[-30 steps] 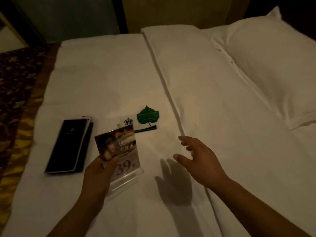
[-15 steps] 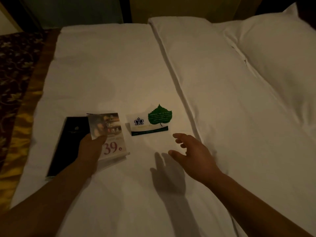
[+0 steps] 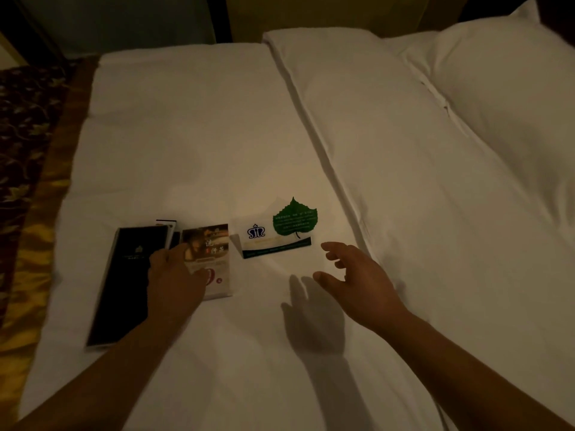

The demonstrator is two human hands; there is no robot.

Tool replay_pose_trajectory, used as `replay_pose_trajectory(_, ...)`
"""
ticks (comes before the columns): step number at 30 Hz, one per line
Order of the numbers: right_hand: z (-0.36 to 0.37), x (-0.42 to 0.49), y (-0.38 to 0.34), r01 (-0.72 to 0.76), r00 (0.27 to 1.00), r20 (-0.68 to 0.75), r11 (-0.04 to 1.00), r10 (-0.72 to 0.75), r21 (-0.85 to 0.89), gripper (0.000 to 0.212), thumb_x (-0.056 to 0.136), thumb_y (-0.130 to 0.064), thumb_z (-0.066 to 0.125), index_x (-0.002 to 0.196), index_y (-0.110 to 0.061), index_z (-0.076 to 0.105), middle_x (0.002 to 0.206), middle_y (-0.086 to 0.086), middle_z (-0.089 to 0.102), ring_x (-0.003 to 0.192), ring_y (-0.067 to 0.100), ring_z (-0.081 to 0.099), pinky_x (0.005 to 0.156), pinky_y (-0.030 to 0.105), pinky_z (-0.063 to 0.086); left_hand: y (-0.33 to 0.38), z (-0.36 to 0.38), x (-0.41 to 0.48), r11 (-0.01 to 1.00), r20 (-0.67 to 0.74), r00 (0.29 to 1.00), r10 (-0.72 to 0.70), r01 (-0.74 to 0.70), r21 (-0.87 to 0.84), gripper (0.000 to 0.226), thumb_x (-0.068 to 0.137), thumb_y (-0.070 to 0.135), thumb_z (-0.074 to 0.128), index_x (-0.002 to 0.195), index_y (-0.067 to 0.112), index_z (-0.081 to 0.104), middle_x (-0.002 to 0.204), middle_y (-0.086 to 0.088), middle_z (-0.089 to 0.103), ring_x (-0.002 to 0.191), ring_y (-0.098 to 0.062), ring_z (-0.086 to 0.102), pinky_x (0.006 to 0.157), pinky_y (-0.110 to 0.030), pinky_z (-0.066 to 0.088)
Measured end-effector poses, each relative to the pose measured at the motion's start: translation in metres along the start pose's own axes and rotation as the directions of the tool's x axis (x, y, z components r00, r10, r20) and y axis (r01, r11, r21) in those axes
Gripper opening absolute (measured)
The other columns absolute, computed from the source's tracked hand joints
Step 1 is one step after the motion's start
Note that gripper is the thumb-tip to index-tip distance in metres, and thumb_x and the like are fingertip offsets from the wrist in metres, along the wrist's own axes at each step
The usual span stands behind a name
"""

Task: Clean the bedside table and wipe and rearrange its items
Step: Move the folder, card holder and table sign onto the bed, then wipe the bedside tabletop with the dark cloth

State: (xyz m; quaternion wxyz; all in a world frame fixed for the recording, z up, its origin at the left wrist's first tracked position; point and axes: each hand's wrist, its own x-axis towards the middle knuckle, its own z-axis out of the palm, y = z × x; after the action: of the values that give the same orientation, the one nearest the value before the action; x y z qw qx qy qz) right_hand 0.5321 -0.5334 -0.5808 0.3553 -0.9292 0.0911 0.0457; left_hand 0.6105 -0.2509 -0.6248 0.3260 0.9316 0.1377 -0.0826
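On the white bed (image 3: 217, 135) lie three items in a row. A black folder (image 3: 124, 281) lies at the left. Beside it an acrylic sign holder with a photo card and a red price (image 3: 208, 247) lies flat, and my left hand (image 3: 174, 275) rests on its left part, fingers on the card. To its right lies a white card with a green leaf and a crown logo (image 3: 277, 231). My right hand (image 3: 354, 281) hovers open just right of and below the leaf card, touching nothing.
A folded duvet seam (image 3: 326, 157) runs diagonally up the bed. A white pillow (image 3: 513, 98) sits at the upper right. A patterned dark and gold bed runner or carpet (image 3: 25, 169) borders the left side.
My left hand has moved the sign holder from upright in front of me down flat onto the bed beside the black folder. The view shifted so the leaf card shows fully.
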Motion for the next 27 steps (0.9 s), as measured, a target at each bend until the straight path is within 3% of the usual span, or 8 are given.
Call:
replay_pose_trajectory(6, -0.011, -0.006, 0.009, 0.004, 0.999, -0.035, 1.000, -0.005, -0.024, 0.058, 0.086, -0.046, 0.065, 0.138, -0.034, 0.045, 0.127, -0.009, 0.058, 0.111, 0.009, 0.054, 0.087, 0.026, 0.045, 0.027, 0.010, -0.039, 0.903, 0.069, 0.935, 0.347, -0.353, 0.246, 0.071, 0.077, 0.042, 0.055, 0.140, 0.009, 0.053, 0.146, -0.020, 0.047, 0.133, -0.042, 0.043, 0.106, -0.057, 0.041)
replay_pose_trajectory(9, -0.020, -0.012, 0.013, 0.009, 0.999, -0.045, 1.000, -0.010, -0.028, 0.058, 0.084, -0.049, 0.066, 0.137, -0.035, 0.046, 0.126, -0.009, 0.058, 0.110, 0.010, 0.054, 0.088, 0.029, 0.047, 0.048, 0.018, -0.049, 0.847, 0.155, 0.921, 0.358, -0.391, 0.361, 0.080, 0.084, 0.060, 0.042, 0.153, 0.022, 0.034, 0.159, -0.013, 0.032, 0.148, -0.035, 0.023, 0.119, -0.055, 0.021)
replay_pose_trajectory(12, -0.029, -0.024, 0.020, 0.001, 0.999, -0.048, 0.999, -0.003, -0.035, 0.060, 0.084, -0.050, 0.065, 0.138, -0.034, 0.045, 0.127, -0.009, 0.058, 0.113, 0.011, 0.054, 0.090, 0.030, 0.046, 0.068, 0.029, -0.063, 0.758, 0.195, 0.891, 0.409, -0.451, 0.471, 0.077, 0.092, 0.065, 0.041, 0.157, 0.029, 0.020, 0.164, -0.014, 0.020, 0.152, -0.034, 0.010, 0.120, -0.058, 0.012)
replay_pose_trajectory(20, -0.078, -0.076, 0.064, -0.053, 0.988, -0.146, 0.998, 0.050, -0.021, 0.058, 0.084, -0.050, 0.064, 0.137, -0.034, 0.047, 0.127, -0.010, 0.058, 0.112, 0.011, 0.055, 0.088, 0.031, 0.048, 0.125, 0.057, -0.117, 0.687, 0.283, 0.833, 0.475, -0.552, 0.473, 0.086, 0.083, 0.078, 0.006, 0.158, 0.036, 0.007, 0.168, -0.009, 0.006, 0.154, -0.029, -0.005, 0.120, -0.064, 0.002)
replay_pose_trajectory(27, -0.119, -0.123, 0.106, -0.131, 0.964, -0.236, 0.991, 0.124, -0.012, 0.057, 0.084, -0.049, 0.064, 0.137, -0.036, 0.046, 0.124, -0.012, 0.058, 0.111, 0.010, 0.055, 0.088, 0.031, 0.048, 0.173, 0.094, -0.173, 0.599, 0.324, 0.744, 0.584, -0.664, 0.448, 0.083, 0.087, 0.077, 0.008, 0.158, 0.035, 0.007, 0.167, -0.010, 0.010, 0.154, -0.030, -0.002, 0.120, -0.062, 0.003)
